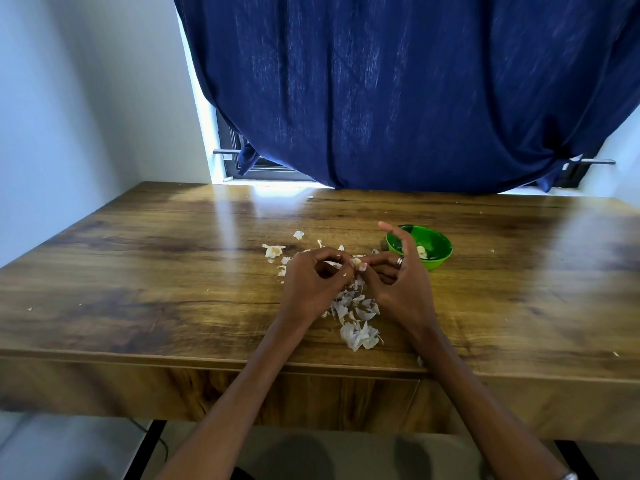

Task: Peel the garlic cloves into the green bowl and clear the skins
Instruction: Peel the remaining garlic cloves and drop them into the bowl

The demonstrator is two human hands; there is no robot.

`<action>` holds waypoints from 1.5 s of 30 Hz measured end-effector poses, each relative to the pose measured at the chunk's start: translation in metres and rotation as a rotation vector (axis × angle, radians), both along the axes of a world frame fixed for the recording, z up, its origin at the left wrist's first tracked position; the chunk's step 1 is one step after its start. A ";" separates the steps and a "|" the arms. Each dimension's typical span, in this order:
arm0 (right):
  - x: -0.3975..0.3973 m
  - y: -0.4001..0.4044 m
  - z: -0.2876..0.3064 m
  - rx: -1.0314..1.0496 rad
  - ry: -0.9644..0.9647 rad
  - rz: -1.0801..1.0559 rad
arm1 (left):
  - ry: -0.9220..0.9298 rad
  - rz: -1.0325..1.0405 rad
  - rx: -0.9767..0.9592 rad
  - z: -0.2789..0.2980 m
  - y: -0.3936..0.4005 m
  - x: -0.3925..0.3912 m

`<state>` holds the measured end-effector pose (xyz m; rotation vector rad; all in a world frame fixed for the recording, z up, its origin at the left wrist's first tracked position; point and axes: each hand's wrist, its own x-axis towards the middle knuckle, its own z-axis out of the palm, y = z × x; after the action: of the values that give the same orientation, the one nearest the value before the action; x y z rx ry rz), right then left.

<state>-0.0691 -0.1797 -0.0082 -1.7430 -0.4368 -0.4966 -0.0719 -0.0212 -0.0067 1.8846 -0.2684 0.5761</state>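
Garlic clove (357, 263) was pinched between my left hand (311, 282) and right hand (398, 285), both grips closed on it, above skins (358, 318) on the surface (173, 271); green bowl (437, 249) just beside.

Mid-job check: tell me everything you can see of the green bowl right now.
The green bowl is small, round and glossy, plastic by its look. It stands upright on the wooden table, to the right of the scattered garlic skins. Inside lie a few pale peeled pieces. The right hand hides its left rim in this view; whether it touches the bowl cannot be told.
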 end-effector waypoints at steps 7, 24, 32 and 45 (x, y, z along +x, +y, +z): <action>0.004 -0.002 -0.002 0.031 0.017 -0.006 | 0.030 -0.025 -0.077 0.004 0.000 -0.003; 0.006 -0.003 -0.004 0.016 0.079 0.032 | 0.054 0.037 -0.074 0.003 0.001 -0.002; 0.002 -0.001 -0.002 0.014 0.081 0.062 | 0.059 0.004 -0.028 0.003 0.002 -0.001; 0.006 -0.003 -0.004 0.006 0.155 0.072 | 0.121 -0.020 -0.052 0.001 0.002 0.004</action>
<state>-0.0628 -0.1828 -0.0120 -1.7390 -0.3857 -0.3081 -0.0682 -0.0188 -0.0059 1.8562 -0.1910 0.4501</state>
